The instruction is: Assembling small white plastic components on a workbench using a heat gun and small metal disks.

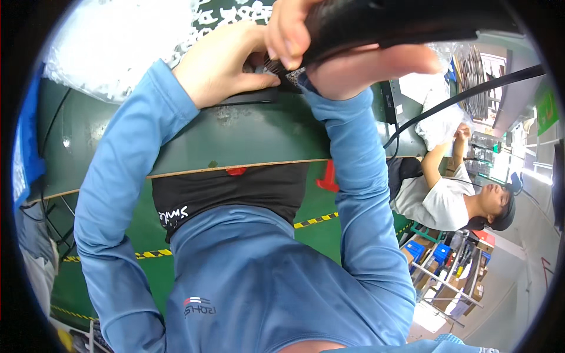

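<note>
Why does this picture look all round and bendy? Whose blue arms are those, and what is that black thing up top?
The picture comes from a small camera worn on a person's head, looking down. Its lens sees very wide, so straight edges curve.

The blue sleeves belong to that person. The right hand grips a long black tool, with a black cable running off to the side. The left hand rests on a flat dark part lying on the green table, and its fingers pinch something small that I cannot make out.

At the top left lies a clear bag of small white pieces. On the right, another person in a white shirt works nearby.
</note>
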Demonstrator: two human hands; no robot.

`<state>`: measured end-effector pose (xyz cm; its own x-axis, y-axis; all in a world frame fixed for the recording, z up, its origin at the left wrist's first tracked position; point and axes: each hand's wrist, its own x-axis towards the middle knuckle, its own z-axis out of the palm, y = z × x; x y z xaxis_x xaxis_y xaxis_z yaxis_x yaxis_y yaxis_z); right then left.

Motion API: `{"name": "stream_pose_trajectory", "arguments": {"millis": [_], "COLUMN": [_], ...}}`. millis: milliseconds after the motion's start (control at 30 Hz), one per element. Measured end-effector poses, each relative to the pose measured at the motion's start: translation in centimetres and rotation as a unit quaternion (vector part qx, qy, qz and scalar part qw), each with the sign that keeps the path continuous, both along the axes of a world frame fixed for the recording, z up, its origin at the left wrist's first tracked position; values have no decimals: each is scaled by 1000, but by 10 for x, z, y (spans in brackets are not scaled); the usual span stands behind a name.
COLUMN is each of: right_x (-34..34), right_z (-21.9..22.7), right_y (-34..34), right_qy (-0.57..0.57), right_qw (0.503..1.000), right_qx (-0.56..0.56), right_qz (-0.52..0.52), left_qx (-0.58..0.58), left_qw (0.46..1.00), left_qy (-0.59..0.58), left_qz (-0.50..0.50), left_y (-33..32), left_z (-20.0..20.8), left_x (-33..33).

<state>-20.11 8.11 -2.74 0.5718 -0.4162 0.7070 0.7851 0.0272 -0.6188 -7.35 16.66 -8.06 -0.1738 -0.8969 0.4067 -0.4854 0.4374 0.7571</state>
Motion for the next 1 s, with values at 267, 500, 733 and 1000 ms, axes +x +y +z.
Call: {"name": "stream_pose_trajectory", "arguments": {"millis": [267,500,733,1000], "right_x": [-38,-65,-65,-60], "right_z": [14,4,5,18], "right_y": [-29,-61,-57,-48], "right_qy": [-39,-41,-18,58], "right_qw": [990,971,971,936], "right_qx": [96,124,37,74], "right_qz": [-96,-198,-234,-338], "left_qx": [-60,-232,-302,-230], "left_qw": [995,938,874,920], "left_qy": [-79,-113,-289,-315], "left_qz": [-12,233,249,-36], "left_y": [-6,-106,-132,-112], "left_z": [-5,75,58,7], "left_x": [7,63,80,42]}}
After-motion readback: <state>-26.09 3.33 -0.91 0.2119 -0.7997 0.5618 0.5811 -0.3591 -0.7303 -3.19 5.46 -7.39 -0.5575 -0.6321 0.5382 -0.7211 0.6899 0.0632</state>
